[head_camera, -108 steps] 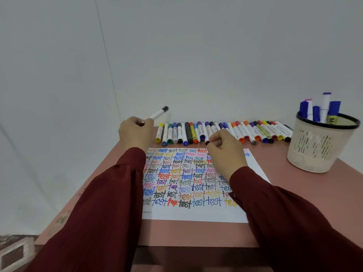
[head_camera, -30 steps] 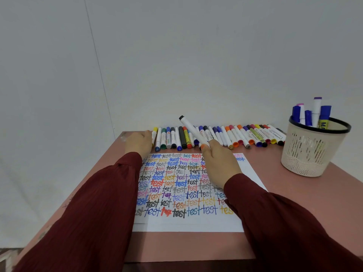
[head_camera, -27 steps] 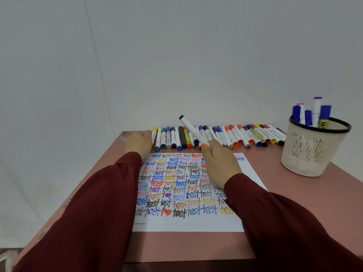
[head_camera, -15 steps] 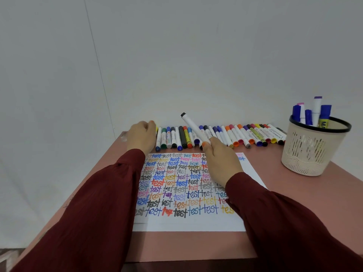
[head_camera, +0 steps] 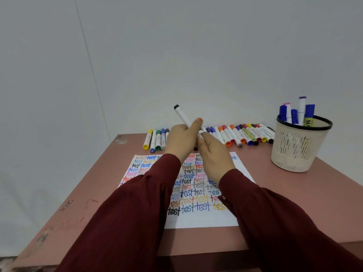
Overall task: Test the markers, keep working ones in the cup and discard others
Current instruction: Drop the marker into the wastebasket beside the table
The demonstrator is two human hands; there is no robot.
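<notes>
Both of my hands meet above the far end of the test sheet (head_camera: 196, 195), which is covered in coloured "test" words. They hold a white marker (head_camera: 181, 115) with a black end pointing up and away. My left hand (head_camera: 181, 141) grips its middle, and my right hand (head_camera: 214, 156) holds its lower end, which is hidden. A row of markers (head_camera: 241, 134) lies along the back edge of the table. The mesh cup (head_camera: 298, 148) at the right holds several blue and purple markers.
The pink table (head_camera: 294, 203) has its left edge close to the wall, with scuffs and scribbles near the front left corner. The white wall stands right behind the marker row.
My left hand left the marker row and came over to my right hand, and it grips the raised marker too. The marker has lifted higher off the paper.
</notes>
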